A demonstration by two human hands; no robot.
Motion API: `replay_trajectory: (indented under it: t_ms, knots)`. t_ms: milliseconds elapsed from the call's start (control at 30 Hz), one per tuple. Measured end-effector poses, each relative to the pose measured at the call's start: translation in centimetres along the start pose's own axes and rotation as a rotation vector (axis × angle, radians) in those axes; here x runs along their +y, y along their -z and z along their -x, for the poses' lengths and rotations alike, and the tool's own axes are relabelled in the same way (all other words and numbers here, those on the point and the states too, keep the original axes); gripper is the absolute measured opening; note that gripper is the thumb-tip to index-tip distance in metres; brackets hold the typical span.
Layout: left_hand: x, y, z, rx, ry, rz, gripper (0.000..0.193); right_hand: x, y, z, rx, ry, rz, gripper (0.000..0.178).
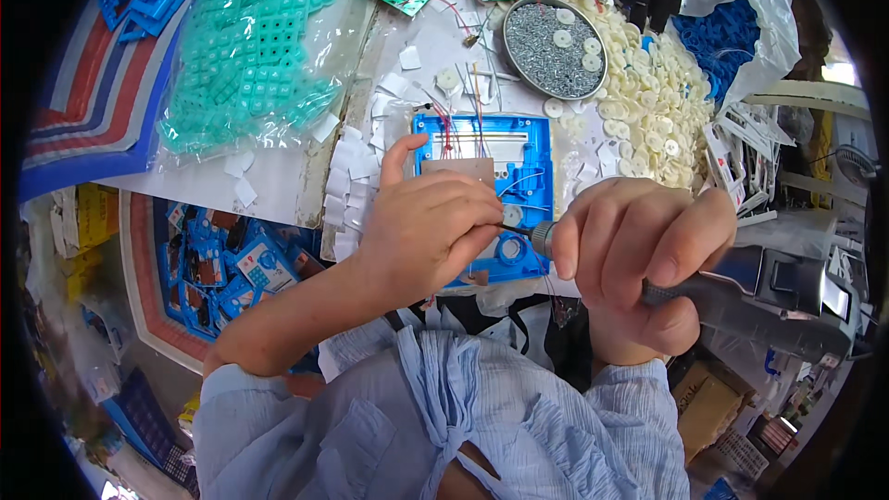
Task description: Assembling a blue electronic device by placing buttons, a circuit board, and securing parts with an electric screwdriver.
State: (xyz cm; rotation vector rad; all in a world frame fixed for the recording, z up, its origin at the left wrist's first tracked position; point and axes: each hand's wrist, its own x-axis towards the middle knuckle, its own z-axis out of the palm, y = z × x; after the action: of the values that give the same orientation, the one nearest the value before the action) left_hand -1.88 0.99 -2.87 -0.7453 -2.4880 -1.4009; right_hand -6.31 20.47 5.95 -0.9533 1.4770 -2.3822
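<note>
Holding a screwdriver over the blue case

In the head view, my right hand (639,245) is curled firmly around the screwdriver (543,238), its thin bit (516,229) pointing left over the blue case (544,167), which lies on the counter (296,183) in front of me. My left hand (431,222) is half curled over the case, fingertips gathered beside the bit and one finger stretched to the left edge; I cannot tell whether they pinch anything. A brown board (470,167) sits by those fingers. Beyond, a round dish (506,35) of small metal pieces (544,57) stands beside heaped cream discs (639,120).
</note>
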Motion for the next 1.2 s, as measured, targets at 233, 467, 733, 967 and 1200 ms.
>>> replay_trajectory:
  t_ms: [233,467,733,967,1200]
  knots:
    - [0.7,0.7,-4.5,-0.293,-0.156,-0.164,0.015,-0.9,1.6,1.0,0.075,0.021,0.030,0.033]
    - [-8.8,-2.4,-18.1,-0.259,-0.058,-0.757,0.015,0.6,1.4,0.9,0.057,-0.007,-0.126,0.033]
    - [-9.6,-5.3,-20.4,-0.371,-0.098,-0.805,0.020,3.2,-0.5,2.2,-0.022,-0.075,-0.243,0.034]
    - [-7.3,-3.5,-19.1,-0.336,-0.112,-0.649,0.022,3.4,-2.0,2.0,0.044,-0.137,-0.203,0.028]
    - [-3.1,3.2,-11.2,0.013,-0.182,-0.392,0.017,5.1,-3.3,1.5,0.022,0.001,0.013,0.022]
